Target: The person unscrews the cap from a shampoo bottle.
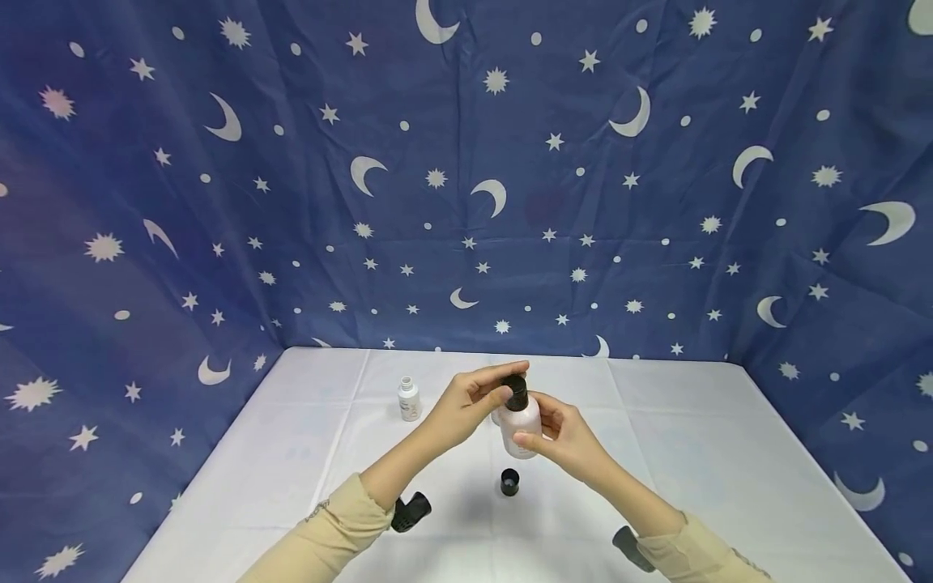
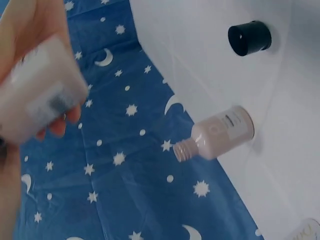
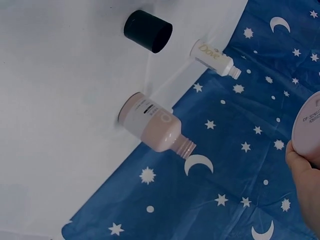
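Observation:
In the head view, my right hand (image 1: 568, 441) grips a pink bottle (image 1: 521, 440) around its body, raised above the table and slightly tilted. My left hand (image 1: 466, 409) pinches the black cap (image 1: 517, 393) at its top, thumb on the near side and fingers stretched over the far side. The right wrist view catches the printed base of the held bottle (image 3: 309, 127) at its edge. Behind it stands a second pink bottle (image 3: 152, 125), uncapped with its threaded neck showing; the head view mostly hides it.
A loose black cap (image 1: 509, 482) lies on the white table (image 1: 350, 486), nearer me than the bottles. Farther left stands a small uncapped white bottle (image 1: 409, 401) marked Dove. A blue cloth (image 1: 466, 162) with moons and stars walls the table's back and sides.

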Available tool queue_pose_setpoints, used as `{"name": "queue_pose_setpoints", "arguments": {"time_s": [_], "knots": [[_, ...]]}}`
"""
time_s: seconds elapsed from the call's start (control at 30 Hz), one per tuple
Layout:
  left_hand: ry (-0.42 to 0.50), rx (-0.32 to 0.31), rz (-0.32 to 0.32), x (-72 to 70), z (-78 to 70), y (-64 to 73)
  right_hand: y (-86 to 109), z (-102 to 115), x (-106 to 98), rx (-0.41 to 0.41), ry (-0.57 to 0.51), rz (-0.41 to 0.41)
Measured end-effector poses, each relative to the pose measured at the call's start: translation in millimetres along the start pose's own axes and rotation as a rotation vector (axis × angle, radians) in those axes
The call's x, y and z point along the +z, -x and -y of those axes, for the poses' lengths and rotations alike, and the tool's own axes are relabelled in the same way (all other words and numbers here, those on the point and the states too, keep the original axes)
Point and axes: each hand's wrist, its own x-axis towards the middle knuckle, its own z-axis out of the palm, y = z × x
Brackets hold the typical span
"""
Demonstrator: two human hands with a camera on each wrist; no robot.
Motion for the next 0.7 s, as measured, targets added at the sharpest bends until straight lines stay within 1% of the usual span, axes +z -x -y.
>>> {"name": "queue_pose_setpoints", "arguments": {"time_s": [0.1, 0.17, 0.23, 0.3, 0.37, 0.53, 0.63, 0.7], "knots": [[-0.016, 0.023, 0.103, -8.9, -1.4, 2.9, 2.9, 1.8, 1.3, -0.009, 0.001, 0.021], [-0.014, 0.032, 0.161, -13.7, -2.1, 4.6, 4.9, 2.9, 2.2, -0.020, 0.003, 0.034], [0.005, 0.037, 0.202, -16.7, -2.6, 5.8, 6.9, 3.8, 3.0, -0.034, 0.009, 0.047], [0.014, 0.038, 0.222, -18.4, -3.4, 6.8, 8.4, 4.6, 3.7, -0.050, 0.018, 0.056], [0.015, 0.035, 0.225, -19.1, -4.6, 7.8, 9.7, 5.0, 4.0, -0.067, 0.027, 0.062], [0.052, 0.024, 0.204, -16.4, -8.1, 8.6, 13.3, 7.5, 2.6, -0.082, 0.036, 0.055], [0.101, 0.015, 0.166, -13.2, -9.5, 8.7, 14.7, 9.5, 1.7, -0.089, 0.044, 0.043], [0.125, 0.003, 0.123, -10.6, -9.8, 8.8, 15.1, 10.9, 1.2, -0.089, 0.053, 0.030]]}}
